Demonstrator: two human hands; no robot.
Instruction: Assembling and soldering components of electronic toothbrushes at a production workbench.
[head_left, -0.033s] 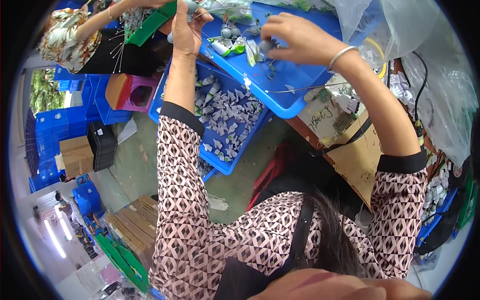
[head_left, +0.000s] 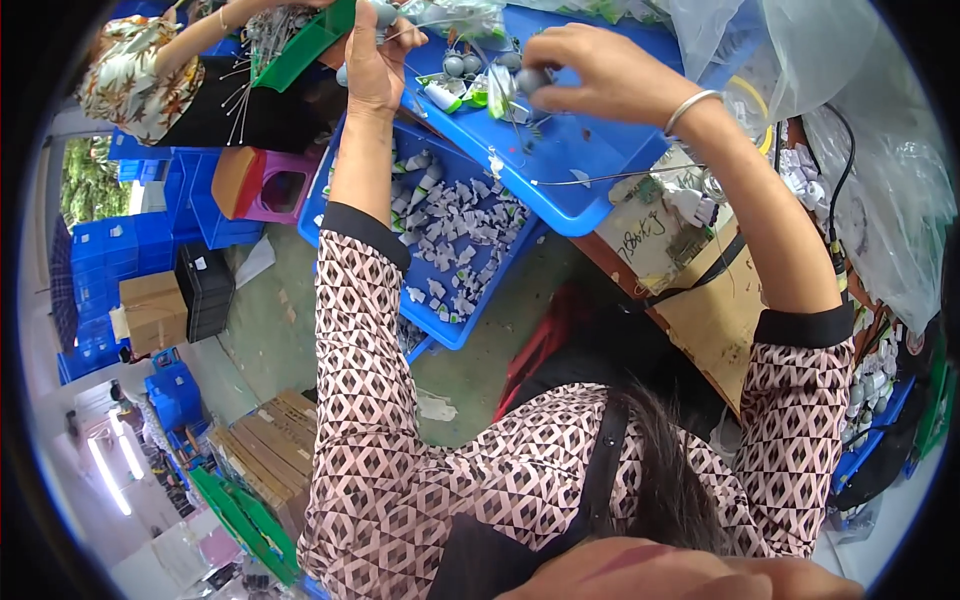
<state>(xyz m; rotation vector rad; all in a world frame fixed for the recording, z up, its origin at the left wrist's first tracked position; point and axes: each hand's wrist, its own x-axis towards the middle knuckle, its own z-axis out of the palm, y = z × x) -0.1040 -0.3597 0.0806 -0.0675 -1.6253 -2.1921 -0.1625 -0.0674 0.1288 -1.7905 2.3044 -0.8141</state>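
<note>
At the top of the view my left hand [head_left: 372, 72] is closed around a grey rounded piece [head_left: 383, 13], partly cut off by the upper edge. My right hand [head_left: 600, 72] pinches a grey ball-shaped piece [head_left: 532, 80], slightly blurred, over a blue tray [head_left: 590, 212]. Below that piece, thin dark wire-like bits [head_left: 530, 140] are blurred. Between my hands, several grey balls [head_left: 460, 65] and white-and-green plastic parts [head_left: 443, 96] lie on the tray. A thin metal rod [head_left: 580, 183] crosses its near edge.
Under the tray sits a blue bin [head_left: 452, 335] full of small white pieces. Another person, in a flowered sleeve [head_left: 135, 85], is beside a green tray [head_left: 312, 52] of thin rods. Clear plastic bags [head_left: 870, 170] hang at the right. A cluttered workbench [head_left: 715, 330] is close by my right arm.
My right hand has shifted very slightly, with the grey ball-shaped piece still in its fingers. The left hand stays where it was.
</note>
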